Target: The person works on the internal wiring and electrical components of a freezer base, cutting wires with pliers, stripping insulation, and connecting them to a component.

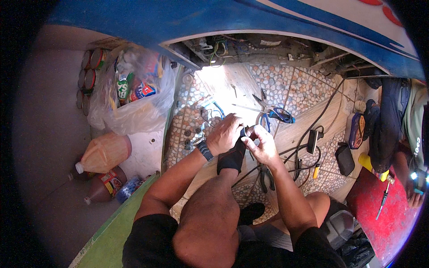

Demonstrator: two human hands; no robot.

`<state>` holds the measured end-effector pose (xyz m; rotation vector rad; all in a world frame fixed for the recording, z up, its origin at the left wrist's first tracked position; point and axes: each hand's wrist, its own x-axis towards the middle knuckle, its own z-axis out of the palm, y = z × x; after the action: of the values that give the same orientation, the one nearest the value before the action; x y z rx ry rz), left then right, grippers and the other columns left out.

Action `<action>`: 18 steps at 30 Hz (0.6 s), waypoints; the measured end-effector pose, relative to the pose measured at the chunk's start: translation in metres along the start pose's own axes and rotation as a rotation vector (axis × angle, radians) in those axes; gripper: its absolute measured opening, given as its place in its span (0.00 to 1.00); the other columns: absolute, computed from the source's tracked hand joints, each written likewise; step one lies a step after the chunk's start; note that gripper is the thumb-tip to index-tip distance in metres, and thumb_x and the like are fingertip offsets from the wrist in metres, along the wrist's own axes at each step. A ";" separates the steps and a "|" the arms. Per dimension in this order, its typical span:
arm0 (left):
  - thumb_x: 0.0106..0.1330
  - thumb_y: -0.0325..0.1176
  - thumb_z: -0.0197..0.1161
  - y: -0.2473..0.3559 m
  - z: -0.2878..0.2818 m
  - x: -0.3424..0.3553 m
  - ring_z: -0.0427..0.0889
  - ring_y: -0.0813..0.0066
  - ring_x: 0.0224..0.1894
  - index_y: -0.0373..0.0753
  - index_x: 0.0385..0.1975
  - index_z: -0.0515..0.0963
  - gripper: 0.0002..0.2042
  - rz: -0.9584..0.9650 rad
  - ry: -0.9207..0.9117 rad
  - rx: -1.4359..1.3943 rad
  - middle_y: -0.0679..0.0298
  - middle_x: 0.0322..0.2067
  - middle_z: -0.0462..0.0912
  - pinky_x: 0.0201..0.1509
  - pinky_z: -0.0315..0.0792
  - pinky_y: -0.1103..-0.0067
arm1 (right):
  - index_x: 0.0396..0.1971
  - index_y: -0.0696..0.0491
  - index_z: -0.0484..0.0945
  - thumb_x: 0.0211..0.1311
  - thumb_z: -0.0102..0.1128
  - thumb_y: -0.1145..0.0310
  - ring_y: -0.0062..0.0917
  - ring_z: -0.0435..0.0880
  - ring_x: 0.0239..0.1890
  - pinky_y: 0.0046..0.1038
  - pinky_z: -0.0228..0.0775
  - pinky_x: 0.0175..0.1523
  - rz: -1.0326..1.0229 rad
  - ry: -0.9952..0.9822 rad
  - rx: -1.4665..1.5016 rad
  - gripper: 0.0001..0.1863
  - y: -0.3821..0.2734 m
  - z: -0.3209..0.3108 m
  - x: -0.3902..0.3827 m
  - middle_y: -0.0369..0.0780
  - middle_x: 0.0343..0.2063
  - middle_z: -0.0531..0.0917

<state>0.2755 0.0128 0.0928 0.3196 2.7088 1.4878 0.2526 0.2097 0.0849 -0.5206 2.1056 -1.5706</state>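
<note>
My left hand (225,135) and my right hand (262,145) meet above my dark shoe (231,160), fingers pinched together. A small dark piece (243,132) shows between them, too covered by fingers to name. Just beyond, on the pebbled floor, lie blue-handled scissors (282,115) and pliers with blue handles (264,121). Bright light washes out part of the floor by several small tools and a blue wire (219,109). Dark-handled pliers (267,179) rest below my right hand.
A blue machine (214,20) with an open, wired base (268,44) spans the far side. Cables and a black adapter (314,140) lie right. A plastic bag (134,94) and bottles (107,152) stand left. Another person's hand (415,198) is by a red panel (380,214).
</note>
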 end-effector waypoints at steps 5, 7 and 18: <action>0.66 0.28 0.58 0.010 -0.015 0.008 0.78 0.53 0.51 0.35 0.49 0.75 0.12 -0.087 -0.047 -0.017 0.53 0.47 0.79 0.54 0.73 0.66 | 0.36 0.58 0.75 0.61 0.64 0.66 0.35 0.77 0.31 0.32 0.71 0.39 0.058 0.034 -0.006 0.12 0.001 -0.004 0.004 0.45 0.28 0.76; 0.67 0.29 0.58 0.012 -0.018 0.007 0.80 0.53 0.48 0.36 0.49 0.75 0.12 -0.138 -0.038 -0.023 0.54 0.46 0.80 0.52 0.74 0.67 | 0.35 0.59 0.75 0.62 0.63 0.66 0.39 0.78 0.33 0.35 0.72 0.40 0.057 0.008 -0.069 0.11 -0.005 -0.006 0.007 0.47 0.29 0.78; 0.62 0.22 0.58 0.010 -0.015 0.005 0.76 0.50 0.47 0.34 0.47 0.68 0.14 -0.007 -0.047 0.105 0.51 0.42 0.75 0.51 0.72 0.63 | 0.33 0.57 0.74 0.61 0.64 0.65 0.46 0.78 0.36 0.40 0.71 0.41 -0.044 0.038 -0.117 0.12 -0.010 -0.004 0.005 0.49 0.30 0.78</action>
<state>0.2702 0.0065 0.1096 0.3439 2.7541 1.3217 0.2462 0.2078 0.0945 -0.5849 2.2391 -1.4989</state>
